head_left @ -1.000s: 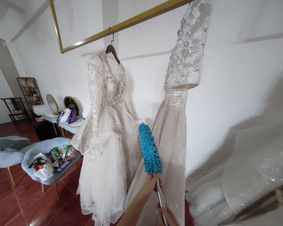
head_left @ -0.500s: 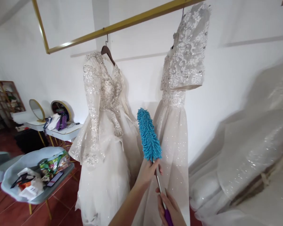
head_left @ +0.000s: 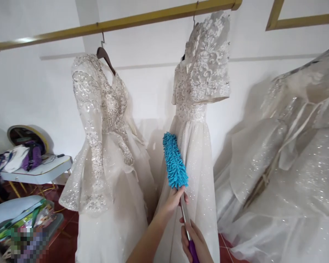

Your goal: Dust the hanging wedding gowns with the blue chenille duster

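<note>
A blue microfibre duster (head_left: 175, 160) with a metal rod and purple handle is held in front of me, its fluffy head tilted up and to the left. My left hand (head_left: 176, 199) is closed round the rod just below the blue head. Lower down, my right hand (head_left: 193, 235) wraps the rod where it meets the purple handle. Behind the duster hangs a white beaded gown with short wide sleeves (head_left: 200, 157); whether the duster touches its skirt I cannot tell. Left of it hangs a long-sleeved beaded gown (head_left: 109, 153) on a brown hanger (head_left: 105, 58).
A gold rail (head_left: 142, 19) carries both gowns along the white wall. More sparkly white gowns (head_left: 296, 175) hang at the right. At the left stand a vanity table (head_left: 49, 173) with a round mirror and bags, and a pale blue chair (head_left: 13, 206) with things on its seat.
My view has turned to the right, bringing more of the right-hand gowns and a second gold rail into sight. Both hands keep their hold on the duster.
</note>
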Demonstrator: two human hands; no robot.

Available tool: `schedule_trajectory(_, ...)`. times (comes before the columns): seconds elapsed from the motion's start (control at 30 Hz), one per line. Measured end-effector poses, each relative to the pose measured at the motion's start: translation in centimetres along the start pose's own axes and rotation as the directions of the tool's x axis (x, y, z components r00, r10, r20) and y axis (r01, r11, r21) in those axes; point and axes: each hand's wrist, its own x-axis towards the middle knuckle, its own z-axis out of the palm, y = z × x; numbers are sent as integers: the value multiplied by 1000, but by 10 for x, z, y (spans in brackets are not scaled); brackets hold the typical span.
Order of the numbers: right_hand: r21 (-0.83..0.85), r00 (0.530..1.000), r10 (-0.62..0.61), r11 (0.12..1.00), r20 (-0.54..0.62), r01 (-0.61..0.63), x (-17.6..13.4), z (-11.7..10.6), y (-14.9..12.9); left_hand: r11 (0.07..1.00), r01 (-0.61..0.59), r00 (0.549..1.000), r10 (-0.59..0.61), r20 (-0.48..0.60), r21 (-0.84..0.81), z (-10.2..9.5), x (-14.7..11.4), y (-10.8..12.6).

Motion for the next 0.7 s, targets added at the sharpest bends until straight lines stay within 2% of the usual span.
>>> schedule_trajectory(0.2,107,995,99,990,-20,-97,4,-3,36,991,128,991,-129,32,34,-19,5,-39)
schedule_trajectory(0.4,153,984,172,975,-46,-164,12,-6,64,986,164,986,-163,37,-23,-33,1,-62)
schedule_trajectory(0.53,94,981,189,979,-52,-183,11,-1,59,982,179,984,-179,17,-58,-38,-8,-52)
schedule_trajectory(0.7,-55,993,116,992,-16,-117,7,11,19,991,96,995,-97,-2,-95,-30,-9,-4)
